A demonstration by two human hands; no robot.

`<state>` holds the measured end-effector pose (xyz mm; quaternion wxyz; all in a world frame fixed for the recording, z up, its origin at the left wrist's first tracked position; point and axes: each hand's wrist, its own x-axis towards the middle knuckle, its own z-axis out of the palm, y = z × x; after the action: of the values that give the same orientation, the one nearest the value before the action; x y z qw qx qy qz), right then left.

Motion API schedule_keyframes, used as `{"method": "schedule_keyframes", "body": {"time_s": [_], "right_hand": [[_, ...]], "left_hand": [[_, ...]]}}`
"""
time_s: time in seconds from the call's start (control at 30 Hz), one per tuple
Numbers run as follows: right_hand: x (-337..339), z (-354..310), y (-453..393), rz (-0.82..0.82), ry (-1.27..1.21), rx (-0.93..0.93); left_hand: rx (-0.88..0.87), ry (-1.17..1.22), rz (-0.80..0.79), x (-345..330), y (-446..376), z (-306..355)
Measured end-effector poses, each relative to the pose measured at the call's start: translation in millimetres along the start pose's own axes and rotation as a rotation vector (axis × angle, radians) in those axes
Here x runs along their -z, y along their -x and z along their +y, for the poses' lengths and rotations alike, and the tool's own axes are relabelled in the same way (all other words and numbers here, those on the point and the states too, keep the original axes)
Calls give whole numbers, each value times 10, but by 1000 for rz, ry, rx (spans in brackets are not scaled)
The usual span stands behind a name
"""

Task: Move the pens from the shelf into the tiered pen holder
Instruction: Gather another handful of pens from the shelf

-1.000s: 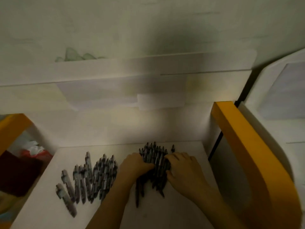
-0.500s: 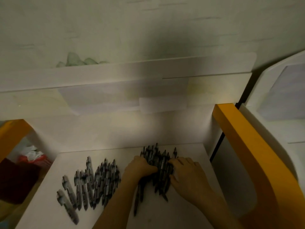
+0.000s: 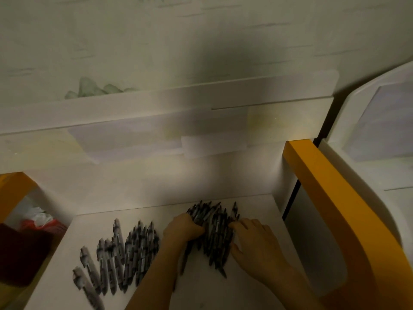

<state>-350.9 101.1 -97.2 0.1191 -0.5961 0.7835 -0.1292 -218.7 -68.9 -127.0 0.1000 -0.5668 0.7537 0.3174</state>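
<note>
Clutter [image 3: 33, 222], red and white over something dark, sits in the cubby at the far left, past an orange post [image 3: 11, 189]. Next comes the white shelf [image 3: 223, 291] in dim light, and on its left half a loose row of pens [image 3: 120, 253] lies side by side, tips pointing away from me and a little to the right, the nearest ones blurred. My left hand [image 3: 182, 230] comes up over the middle of the shelf; its fingers are curled down onto the left edge of a pile of pens [image 3: 214, 231], gripping part of it. That pile lies on the right half of the shelf, apart from the row, dark barrels crossing one another, a few tips poking out toward the back wall and a few ends trailing toward me. My right hand [image 3: 257, 245] rests on the pile's right edge, back up, fingers spread and bent against the pens, the thumb low near the bottom of the pile; whether it truly clasps any pen I cannot tell. Right of it rises an orange side panel [image 3: 330, 198], and beyond that a white unit [image 3: 391, 130].
</note>
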Motion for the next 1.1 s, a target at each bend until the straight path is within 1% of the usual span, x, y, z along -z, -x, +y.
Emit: {"method": "schedule_keyframes", "body": {"time_s": [0.27,0.4,0.6,0.7,0.93,1.1], "right_hand": [[4,33,-8,3,-10,-8],[11,30,-22,7,-13,-5],[25,-2,-37,12,-10,-3],[44,-46,-46,18,-16,-5],[86,-145,-57,11,-3,-17],[113,-236,-15,23,16,-31]], "left_hand": [[-47,26,-29,9,-19,-67],[-91,-13,-44,54,-20,-109],[-104,16,-98,108,44,-172],[-106,28,-91,110,87,-185],[-87,163,-81,95,181,-246],[-81,256,-26,123,244,-320]]}}
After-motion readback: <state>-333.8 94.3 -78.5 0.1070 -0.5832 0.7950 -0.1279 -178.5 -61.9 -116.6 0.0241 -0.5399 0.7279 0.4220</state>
